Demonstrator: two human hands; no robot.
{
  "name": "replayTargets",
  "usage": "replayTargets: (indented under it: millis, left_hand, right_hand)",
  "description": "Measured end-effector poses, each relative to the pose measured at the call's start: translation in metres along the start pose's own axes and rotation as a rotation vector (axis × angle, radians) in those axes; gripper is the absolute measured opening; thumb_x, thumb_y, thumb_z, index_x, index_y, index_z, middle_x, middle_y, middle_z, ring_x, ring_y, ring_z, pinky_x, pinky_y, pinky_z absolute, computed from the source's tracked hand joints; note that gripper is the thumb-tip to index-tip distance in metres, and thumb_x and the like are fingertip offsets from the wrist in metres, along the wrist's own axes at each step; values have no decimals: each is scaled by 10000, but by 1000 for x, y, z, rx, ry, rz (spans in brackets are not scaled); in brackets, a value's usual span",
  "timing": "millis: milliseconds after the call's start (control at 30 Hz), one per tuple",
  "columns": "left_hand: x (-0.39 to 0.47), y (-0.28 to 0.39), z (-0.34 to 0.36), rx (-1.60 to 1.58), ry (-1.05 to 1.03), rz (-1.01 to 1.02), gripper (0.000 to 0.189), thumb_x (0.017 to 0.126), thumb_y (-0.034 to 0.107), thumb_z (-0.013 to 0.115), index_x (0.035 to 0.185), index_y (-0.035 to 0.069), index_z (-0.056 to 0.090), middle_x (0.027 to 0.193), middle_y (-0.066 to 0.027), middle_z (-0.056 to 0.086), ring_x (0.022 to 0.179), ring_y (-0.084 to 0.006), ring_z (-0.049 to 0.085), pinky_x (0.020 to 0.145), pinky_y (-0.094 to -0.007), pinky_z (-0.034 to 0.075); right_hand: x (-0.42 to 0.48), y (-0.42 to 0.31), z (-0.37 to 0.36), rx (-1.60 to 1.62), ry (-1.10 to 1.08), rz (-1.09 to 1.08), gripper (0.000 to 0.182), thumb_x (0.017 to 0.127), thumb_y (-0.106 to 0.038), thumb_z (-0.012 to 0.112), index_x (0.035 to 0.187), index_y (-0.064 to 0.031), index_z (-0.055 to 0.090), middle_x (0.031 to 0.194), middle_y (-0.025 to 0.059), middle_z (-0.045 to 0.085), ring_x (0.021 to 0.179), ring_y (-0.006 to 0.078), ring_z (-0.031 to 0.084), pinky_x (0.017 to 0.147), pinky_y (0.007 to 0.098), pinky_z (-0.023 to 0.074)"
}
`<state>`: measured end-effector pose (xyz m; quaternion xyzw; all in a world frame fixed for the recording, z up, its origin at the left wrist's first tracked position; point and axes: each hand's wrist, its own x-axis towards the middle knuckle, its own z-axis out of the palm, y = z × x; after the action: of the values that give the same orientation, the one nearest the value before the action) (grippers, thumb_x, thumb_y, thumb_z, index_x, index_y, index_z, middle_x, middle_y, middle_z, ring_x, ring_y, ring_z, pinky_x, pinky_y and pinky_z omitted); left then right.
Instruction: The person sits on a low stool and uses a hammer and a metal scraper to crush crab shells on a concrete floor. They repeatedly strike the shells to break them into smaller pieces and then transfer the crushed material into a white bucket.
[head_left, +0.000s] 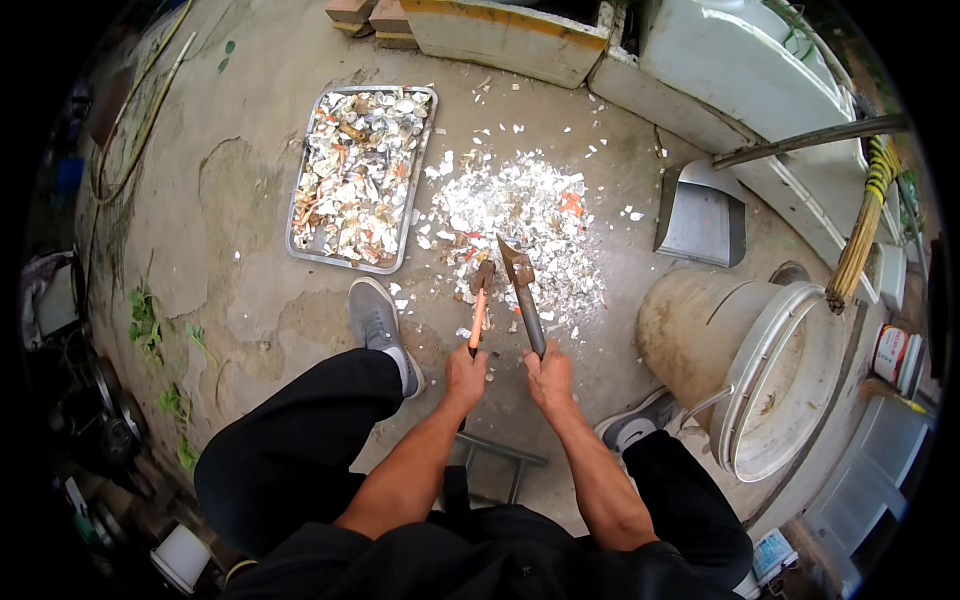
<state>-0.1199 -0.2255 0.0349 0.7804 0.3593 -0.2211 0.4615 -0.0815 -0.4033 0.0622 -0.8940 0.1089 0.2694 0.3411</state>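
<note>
My left hand (465, 379) grips the orange handle of a short tool (478, 311) with a rusty, blocky head, perhaps a hammer. In my right hand (551, 381) is the dark handle of a rusty, hatchet-like chopping tool (517, 259) with a pointed blade tip. Both tool heads are side by side over the near part of a pile of crushed white shell fragments (517, 195), apparently eggshells, mixed with orange and brown bits. Left of the pile, a metal tray (341, 262) holds larger shell pieces and other scraps.
A metal dustpan (705, 217) sits right of the pile. Nearer, a dirty white bucket (675, 330) lies on its side. A straw broom (862, 225) is beyond it. White foam boxes (510, 41) line the back. My shoes (379, 322) flank the work area on cracked concrete (255, 225).
</note>
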Motion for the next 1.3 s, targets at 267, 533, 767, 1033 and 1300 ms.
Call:
replayTargets:
  millis: [267,533,767,1033,1300]
  left_hand:
    - [-1,-4,3,17,75,116,239,882,171,665,915,-65,654,776,-274,665,777,-462,680,739,-522,514]
    - [-31,27,-13,84,-71,15,284,890,223,679,970,-50,688,866,-295,696,873,-482,688,798,-536,525]
    - [-50,-13,11,191,-147,46,301,903,245,668,967,-49,684,904,-299,700,919,-482,685,822,-532,521]
    - [-47,-22,9,122,-168,85,303,893,223,664,988,-64,688,894,-309,693,890,-487,686,805,-543,520]
    - [-44,-26,13,99,-166,39,305,903,221,662,1050,-41,712,876,-289,698,884,-466,698,795,-525,528]
  right_hand:
    - [3,13,9,-68,45,-51,307,911,-233,679,929,67,615,756,340,636,740,530,667,666,558,513]
    - [-27,35,-31,-14,55,-54,373,929,-311,697,990,51,635,773,342,662,751,528,672,712,589,521]
    - [-46,43,-47,-47,78,-32,368,930,-319,706,931,39,623,767,325,666,750,524,677,725,580,530]
    - [-44,51,-21,-107,39,43,341,921,-291,700,952,45,650,779,332,675,767,509,696,742,576,538]
    - [-39,40,-55,50,103,-22,360,911,-299,696,898,58,651,735,297,661,700,483,668,671,518,518]
